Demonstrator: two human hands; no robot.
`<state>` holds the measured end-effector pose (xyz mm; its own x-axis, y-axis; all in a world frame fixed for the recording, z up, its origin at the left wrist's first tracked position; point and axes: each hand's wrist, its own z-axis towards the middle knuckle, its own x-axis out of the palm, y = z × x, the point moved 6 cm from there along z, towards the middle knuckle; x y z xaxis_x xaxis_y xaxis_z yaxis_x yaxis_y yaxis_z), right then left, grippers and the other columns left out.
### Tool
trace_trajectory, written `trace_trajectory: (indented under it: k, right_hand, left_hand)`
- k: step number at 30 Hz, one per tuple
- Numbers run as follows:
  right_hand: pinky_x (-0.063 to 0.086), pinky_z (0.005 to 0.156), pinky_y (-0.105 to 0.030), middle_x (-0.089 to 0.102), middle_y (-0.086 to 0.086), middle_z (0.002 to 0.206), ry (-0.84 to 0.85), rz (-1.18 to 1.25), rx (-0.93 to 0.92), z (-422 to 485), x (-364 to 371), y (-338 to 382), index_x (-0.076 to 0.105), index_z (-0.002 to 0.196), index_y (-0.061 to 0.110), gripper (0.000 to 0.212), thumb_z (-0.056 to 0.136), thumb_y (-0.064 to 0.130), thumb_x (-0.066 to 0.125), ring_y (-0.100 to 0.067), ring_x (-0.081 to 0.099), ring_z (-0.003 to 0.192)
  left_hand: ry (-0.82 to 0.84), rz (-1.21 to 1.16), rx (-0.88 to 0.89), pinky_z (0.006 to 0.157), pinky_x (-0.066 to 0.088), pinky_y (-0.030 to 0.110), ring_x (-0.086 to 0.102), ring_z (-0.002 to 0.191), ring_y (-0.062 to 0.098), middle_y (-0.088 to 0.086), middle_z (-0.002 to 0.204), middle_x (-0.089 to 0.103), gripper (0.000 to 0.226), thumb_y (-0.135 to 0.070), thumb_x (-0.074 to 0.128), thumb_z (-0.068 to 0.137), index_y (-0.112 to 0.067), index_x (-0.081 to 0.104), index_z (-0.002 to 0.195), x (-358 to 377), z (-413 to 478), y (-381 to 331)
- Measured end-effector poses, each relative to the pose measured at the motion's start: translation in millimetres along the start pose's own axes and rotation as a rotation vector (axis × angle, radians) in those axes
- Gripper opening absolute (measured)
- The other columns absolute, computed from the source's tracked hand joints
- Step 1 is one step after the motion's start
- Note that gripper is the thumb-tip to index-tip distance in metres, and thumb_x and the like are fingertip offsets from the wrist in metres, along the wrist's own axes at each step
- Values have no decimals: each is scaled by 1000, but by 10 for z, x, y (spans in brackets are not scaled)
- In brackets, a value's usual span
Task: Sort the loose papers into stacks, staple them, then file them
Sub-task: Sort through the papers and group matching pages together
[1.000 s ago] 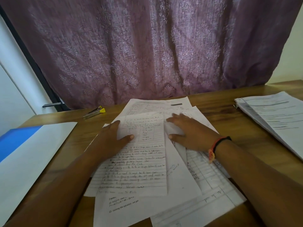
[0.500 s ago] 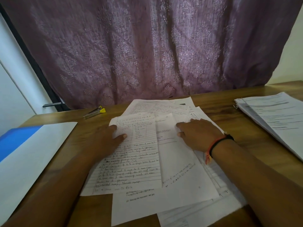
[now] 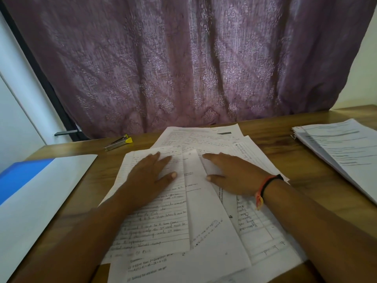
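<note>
Several loose papers (image 3: pixel 206 223) lie fanned and overlapping in the middle of the wooden table. My left hand (image 3: pixel 149 176) rests flat, fingers straight, on a lined handwritten sheet (image 3: pixel 155 225) at the left of the pile. My right hand (image 3: pixel 232 174) lies flat on a printed sheet to the right, with an orange and black band on the wrist. A small stapler (image 3: pixel 118 142) with a yellow tip sits at the back left. A blue and white folder (image 3: pixel 30 193) lies at the left edge.
A separate stack of printed papers (image 3: pixel 344 152) sits at the right edge of the table (image 3: pixel 289 158). A purple patterned curtain (image 3: pixel 183 64) hangs right behind the table. A white wall and a dark frame stand at the left.
My left hand has slid up onto the top of the lined sheet. My right hand has spread the printed sheets apart to the right, and more of the lower pages now shows.
</note>
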<state>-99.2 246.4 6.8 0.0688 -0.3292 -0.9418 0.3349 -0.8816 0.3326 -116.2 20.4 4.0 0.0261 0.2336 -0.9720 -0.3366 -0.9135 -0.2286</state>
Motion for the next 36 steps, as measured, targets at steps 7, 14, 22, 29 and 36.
trace_trajectory:
  k: [7,14,22,29,36]
  right_hand:
    - [13,121,-40,22,-11,163,75,-230,156,-50,-77,-38,14,157,29,68,100,60,34,-27,19,151]
    - [45,100,-38,59,-4,135,11,-193,164,-68,-148,-20,50,136,24,54,95,59,50,-25,55,120]
    - [47,99,-32,64,-3,130,-261,72,167,-13,-284,8,62,130,21,43,90,36,71,-21,58,118]
    - [52,76,-34,71,-5,107,-609,22,265,-159,-623,-241,69,111,24,19,96,32,62,-28,65,94]
    - [54,65,-41,71,-10,92,-880,105,323,-320,-854,-380,65,111,17,19,100,30,56,-32,64,81]
  left_hand:
    - [104,2,225,127,6,45,1,156,8,-19,168,6,101,-99,-6,64,-58,28,150,107,-35,-340]
    - [28,-56,97,112,30,27,42,138,10,-11,154,46,57,-63,46,95,-30,51,140,-28,-85,-266]
    - [46,-46,96,121,23,35,30,149,12,-9,163,32,62,-60,42,99,-33,34,154,7,-100,-285]
    - [34,-53,136,122,14,32,18,153,7,-14,166,21,90,-85,14,83,-37,24,158,2,-92,-249]
    - [91,-20,154,123,8,32,8,155,7,-16,168,12,125,-101,-11,56,-38,19,160,115,-59,-237]
